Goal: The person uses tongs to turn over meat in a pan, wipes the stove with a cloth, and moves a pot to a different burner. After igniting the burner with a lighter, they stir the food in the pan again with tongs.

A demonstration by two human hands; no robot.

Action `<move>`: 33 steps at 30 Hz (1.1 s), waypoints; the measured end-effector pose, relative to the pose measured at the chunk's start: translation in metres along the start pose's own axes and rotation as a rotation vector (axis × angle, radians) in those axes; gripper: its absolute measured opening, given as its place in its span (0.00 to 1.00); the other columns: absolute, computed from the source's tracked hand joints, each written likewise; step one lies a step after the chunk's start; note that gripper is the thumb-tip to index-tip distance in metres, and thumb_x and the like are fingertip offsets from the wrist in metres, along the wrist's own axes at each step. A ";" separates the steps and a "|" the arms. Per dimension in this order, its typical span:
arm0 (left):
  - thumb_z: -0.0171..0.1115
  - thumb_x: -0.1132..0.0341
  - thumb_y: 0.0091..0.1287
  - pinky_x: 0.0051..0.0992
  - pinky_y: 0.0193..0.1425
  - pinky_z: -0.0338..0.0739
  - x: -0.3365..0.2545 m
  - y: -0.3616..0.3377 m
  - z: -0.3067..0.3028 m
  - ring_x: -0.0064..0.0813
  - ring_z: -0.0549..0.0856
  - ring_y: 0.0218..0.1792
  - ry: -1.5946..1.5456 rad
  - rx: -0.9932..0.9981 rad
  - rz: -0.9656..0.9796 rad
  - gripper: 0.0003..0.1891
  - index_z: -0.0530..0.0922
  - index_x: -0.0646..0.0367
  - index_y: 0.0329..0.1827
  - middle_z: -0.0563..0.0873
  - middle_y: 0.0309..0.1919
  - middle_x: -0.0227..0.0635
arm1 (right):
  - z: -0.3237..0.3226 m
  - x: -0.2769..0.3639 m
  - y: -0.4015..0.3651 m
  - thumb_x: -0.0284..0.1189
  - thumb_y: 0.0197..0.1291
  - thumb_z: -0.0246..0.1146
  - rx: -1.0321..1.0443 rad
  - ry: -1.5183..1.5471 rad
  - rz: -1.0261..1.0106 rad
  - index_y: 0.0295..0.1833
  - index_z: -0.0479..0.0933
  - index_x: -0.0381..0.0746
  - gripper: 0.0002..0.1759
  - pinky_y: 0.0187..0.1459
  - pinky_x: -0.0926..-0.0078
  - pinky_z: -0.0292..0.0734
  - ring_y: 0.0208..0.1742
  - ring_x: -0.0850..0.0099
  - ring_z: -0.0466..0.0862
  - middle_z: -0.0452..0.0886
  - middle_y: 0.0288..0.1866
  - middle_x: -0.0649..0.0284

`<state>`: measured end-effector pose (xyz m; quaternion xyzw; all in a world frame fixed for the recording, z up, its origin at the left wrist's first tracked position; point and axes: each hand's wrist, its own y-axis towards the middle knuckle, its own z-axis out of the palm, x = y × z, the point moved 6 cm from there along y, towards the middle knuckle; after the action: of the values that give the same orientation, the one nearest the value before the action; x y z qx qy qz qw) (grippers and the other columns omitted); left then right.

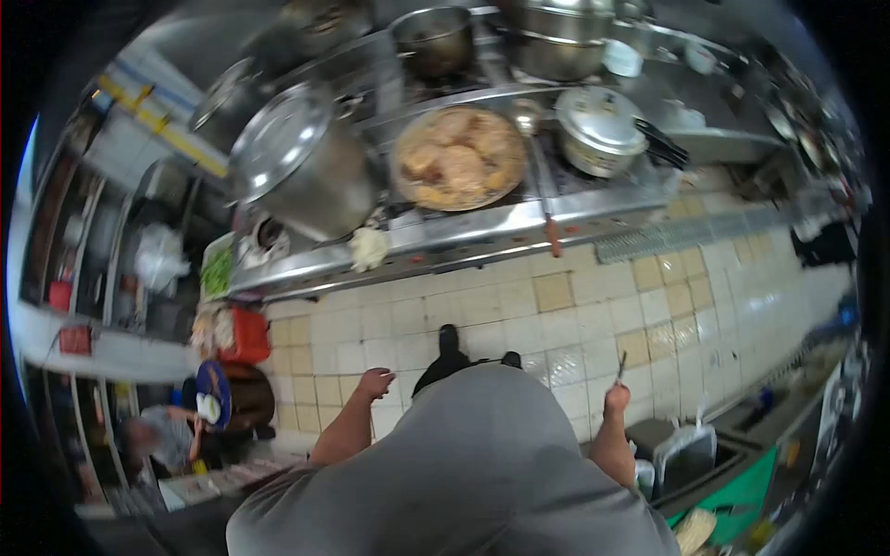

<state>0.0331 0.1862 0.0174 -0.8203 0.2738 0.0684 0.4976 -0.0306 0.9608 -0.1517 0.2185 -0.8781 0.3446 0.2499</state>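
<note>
My left hand point(375, 384) hangs over the tiled floor with nothing in it, its fingers loosely bent and slightly apart. On the other side of my body, my right hand point(616, 399) is closed around a slim dark utensil point(622, 368) that points up and away from me; its exact kind is too small to make out. Ahead on the stove stands a wide round pan of browned food pieces point(459, 159). A long-handled ladle point(547, 190) lies beside it, and to the right is a lidded pressure cooker point(601, 130). Neither hand touches these.
A tall lidded stockpot point(306, 162) stands left of the pan, near a crumpled white cloth point(369, 249) at the stove edge. A person point(171, 435) is at the far left, by a red container point(245, 335). A sink point(695, 463) lies to my right.
</note>
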 end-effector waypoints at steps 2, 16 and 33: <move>0.64 0.52 0.69 0.31 0.28 0.83 0.016 -0.012 0.002 0.33 0.89 0.30 -0.015 0.001 -0.029 0.28 0.76 0.55 0.69 0.89 0.38 0.42 | 0.003 0.007 -0.012 0.38 0.71 0.58 -0.009 -0.026 0.017 0.47 0.82 0.26 0.22 0.50 0.49 0.77 0.47 0.43 0.85 0.85 0.44 0.37; 0.64 0.57 0.68 0.32 0.29 0.84 -0.030 -0.001 -0.006 0.33 0.89 0.29 0.036 0.012 0.095 0.26 0.77 0.60 0.67 0.89 0.40 0.42 | -0.022 0.044 -0.052 0.43 0.71 0.57 -0.083 -0.116 -0.070 0.47 0.83 0.29 0.24 0.52 0.49 0.77 0.48 0.43 0.84 0.85 0.45 0.38; 0.67 0.61 0.69 0.27 0.48 0.82 -0.021 0.060 -0.002 0.30 0.89 0.41 0.009 0.154 0.272 0.25 0.78 0.70 0.64 0.90 0.44 0.44 | -0.073 0.040 -0.106 0.45 0.71 0.57 -0.097 -0.058 0.213 0.54 0.82 0.31 0.26 0.61 0.55 0.76 0.59 0.47 0.83 0.84 0.53 0.40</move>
<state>-0.0157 0.1708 -0.0205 -0.7353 0.3890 0.1103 0.5440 0.0185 0.9340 -0.0292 0.1214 -0.9188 0.3200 0.1967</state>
